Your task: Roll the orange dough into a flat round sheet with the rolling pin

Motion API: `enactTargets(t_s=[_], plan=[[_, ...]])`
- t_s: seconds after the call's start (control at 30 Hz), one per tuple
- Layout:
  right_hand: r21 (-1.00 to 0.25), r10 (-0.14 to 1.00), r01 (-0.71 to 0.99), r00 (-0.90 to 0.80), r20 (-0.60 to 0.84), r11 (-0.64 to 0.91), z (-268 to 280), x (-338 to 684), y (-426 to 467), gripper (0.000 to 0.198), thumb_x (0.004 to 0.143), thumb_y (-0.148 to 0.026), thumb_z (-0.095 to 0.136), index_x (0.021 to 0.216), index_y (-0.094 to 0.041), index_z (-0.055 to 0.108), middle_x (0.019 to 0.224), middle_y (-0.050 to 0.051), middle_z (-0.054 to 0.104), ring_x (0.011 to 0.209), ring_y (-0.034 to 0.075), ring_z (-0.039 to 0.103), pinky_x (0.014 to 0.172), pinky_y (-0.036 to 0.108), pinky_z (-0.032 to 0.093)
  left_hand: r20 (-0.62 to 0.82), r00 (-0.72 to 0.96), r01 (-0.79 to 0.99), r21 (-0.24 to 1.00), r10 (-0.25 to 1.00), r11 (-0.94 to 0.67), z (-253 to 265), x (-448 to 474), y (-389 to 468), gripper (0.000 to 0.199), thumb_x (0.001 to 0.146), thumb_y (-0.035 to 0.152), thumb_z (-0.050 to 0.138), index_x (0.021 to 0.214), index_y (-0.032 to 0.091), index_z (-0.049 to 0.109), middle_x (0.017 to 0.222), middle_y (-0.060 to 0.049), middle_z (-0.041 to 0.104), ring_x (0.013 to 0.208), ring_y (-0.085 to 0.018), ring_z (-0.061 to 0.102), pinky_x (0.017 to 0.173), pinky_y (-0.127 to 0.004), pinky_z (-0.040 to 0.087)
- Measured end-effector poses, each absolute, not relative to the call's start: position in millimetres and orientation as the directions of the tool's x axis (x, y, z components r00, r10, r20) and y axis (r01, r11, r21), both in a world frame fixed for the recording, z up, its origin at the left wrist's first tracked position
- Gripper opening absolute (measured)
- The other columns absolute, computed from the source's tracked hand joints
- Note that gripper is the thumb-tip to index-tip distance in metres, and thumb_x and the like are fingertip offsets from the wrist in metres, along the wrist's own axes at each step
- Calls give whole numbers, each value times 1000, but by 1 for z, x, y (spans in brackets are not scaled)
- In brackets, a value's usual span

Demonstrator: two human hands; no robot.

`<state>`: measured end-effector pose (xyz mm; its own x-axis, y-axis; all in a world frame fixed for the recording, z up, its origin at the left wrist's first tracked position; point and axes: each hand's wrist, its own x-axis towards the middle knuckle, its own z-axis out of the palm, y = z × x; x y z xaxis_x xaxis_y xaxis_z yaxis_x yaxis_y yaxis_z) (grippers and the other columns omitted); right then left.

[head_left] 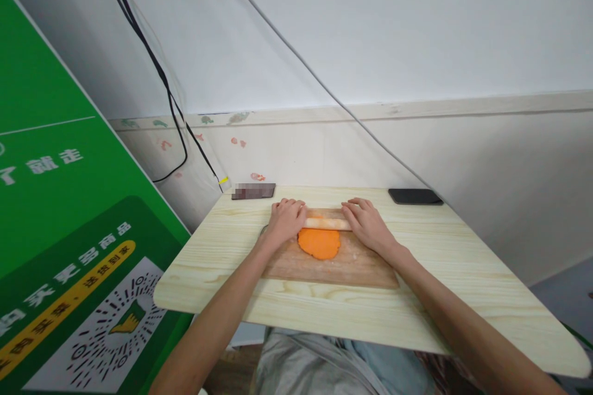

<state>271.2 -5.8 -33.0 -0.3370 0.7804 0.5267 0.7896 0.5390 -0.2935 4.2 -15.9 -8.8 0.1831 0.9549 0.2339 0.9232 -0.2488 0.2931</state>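
Observation:
A light wooden rolling pin (327, 224) lies crosswise over the far part of a flat, roundish sheet of orange dough (319, 244). My left hand (287, 220) is closed over the pin's left end, and my right hand (365, 221) over its right end. Both ends of the pin are hidden under my fingers. Under the dough is a brown wooden board (361, 274), with a few pale specks to the right of the dough.
The board rests on a pale wood-grain table (204, 259) against the wall. A phone (416, 197) lies at the back right, and a dark, blurred-out flat object (253, 191) at the back left. A green printed panel (92, 210) stands left; a grey cable (296, 52) crosses the wall.

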Motion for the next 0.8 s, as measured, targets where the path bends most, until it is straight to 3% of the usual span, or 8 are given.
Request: enactTargets(t_s=[0.17, 0.37, 0.53, 0.8], plan=[[-327, 779, 753, -371, 506, 571, -32, 273, -3, 45, 111, -36, 38, 119, -20, 78, 124, 17, 77, 121, 33, 68, 110, 54, 54, 214, 202, 901, 342, 956, -267, -14, -4, -10, 40, 104, 20, 43, 128, 21, 75, 137, -10, 75, 128, -27, 66, 116, -43, 45], [-405, 744, 640, -441, 502, 653, -25, 277, -19, 42, 102, -22, 42, 129, -21, 74, 133, 13, 74, 124, 30, 69, 113, 52, 54, 211, 423, 763, 440, 881, -472, -13, -16, -6, 50, 91, 10, 45, 129, 19, 75, 135, -8, 76, 127, -25, 67, 116, -39, 48], [-458, 697, 526, -513, 501, 716, -16, 278, -27, 46, 96, -16, 43, 129, -23, 74, 133, 11, 74, 125, 29, 69, 113, 54, 53, 224, 499, 651, 541, 837, -533, -10, -23, -3, 57, 77, 6, 48, 124, 19, 78, 138, -8, 75, 131, -25, 65, 120, -39, 46], [-493, 630, 403, -598, 496, 771, -9, 281, -32, 44, 101, -21, 41, 129, -26, 73, 135, 10, 73, 127, 29, 67, 114, 54, 51, 215, 545, 601, 573, 810, -557, -4, -23, -9, 58, 75, 2, 48, 123, 18, 76, 134, -9, 75, 128, -23, 66, 120, -38, 46]])
